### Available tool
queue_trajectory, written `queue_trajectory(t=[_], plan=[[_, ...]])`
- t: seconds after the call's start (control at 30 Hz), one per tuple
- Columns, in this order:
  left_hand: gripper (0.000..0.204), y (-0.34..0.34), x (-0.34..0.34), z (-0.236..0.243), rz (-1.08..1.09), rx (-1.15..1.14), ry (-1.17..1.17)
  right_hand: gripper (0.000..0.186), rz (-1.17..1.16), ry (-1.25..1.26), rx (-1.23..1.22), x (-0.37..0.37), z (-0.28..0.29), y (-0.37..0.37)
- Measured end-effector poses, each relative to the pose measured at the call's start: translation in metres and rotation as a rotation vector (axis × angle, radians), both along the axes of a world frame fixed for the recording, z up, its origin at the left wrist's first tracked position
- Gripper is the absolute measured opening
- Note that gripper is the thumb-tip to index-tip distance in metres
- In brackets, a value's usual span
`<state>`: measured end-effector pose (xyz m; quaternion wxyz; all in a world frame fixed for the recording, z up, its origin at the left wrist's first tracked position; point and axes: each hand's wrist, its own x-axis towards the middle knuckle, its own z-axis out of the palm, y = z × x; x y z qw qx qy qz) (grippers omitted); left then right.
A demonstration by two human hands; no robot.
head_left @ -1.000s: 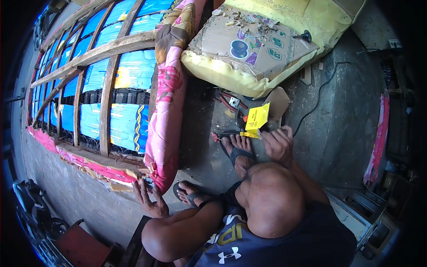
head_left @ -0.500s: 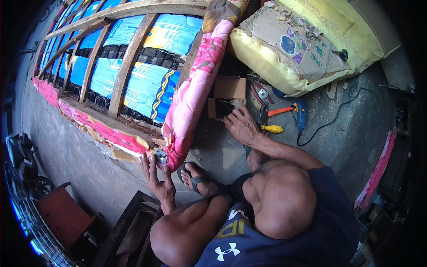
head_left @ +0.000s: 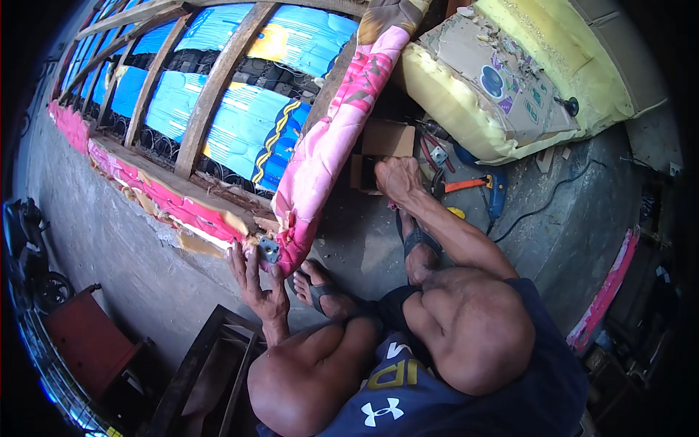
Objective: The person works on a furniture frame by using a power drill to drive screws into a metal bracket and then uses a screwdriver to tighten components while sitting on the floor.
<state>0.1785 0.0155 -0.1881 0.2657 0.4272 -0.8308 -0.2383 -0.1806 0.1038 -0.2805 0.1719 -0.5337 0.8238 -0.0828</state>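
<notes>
My left hand (head_left: 262,288) rests at the lower corner of an upturned slatted wooden frame (head_left: 205,109) with pink padded fabric (head_left: 335,138), its fingers apart beside a square metal plate (head_left: 268,250). My right hand (head_left: 397,175) is curled at an open cardboard box (head_left: 393,137) on the floor; what its fingertips hold is hidden. Beside the box lie red-handled pliers (head_left: 429,153), a hammer with an orange handle (head_left: 462,184), a blue power tool (head_left: 497,193) with a cord and a yellow-handled tool (head_left: 456,213), partly hidden by my forearm.
A yellow foam piece (head_left: 601,84) topped with cardboard and scraps lies at upper right. A dark wooden frame (head_left: 189,364), a reddish board (head_left: 91,328) and a motorcycle (head_left: 33,247) stand at lower left. A pink strip (head_left: 604,284) lies at right.
My right hand has moved forward and left to the cardboard box, and the yellow box seen near it earlier is out of sight. The view has shifted; my left hand stays at the frame's corner.
</notes>
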Motion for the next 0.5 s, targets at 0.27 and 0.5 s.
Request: queue_trajectory(t=[0.27, 0.5], plan=[[0.040, -0.004, -0.007, 0.053, 0.039, 0.086, 0.002, 0.021, -0.145, -0.380, -0.155, 0.001, 0.101, 0.029], [0.028, -0.010, -0.043, 0.090, -0.164, 1.014, 0.637, 0.018, 0.272, -1.124, -0.136, 0.046, 0.191, -0.014]])
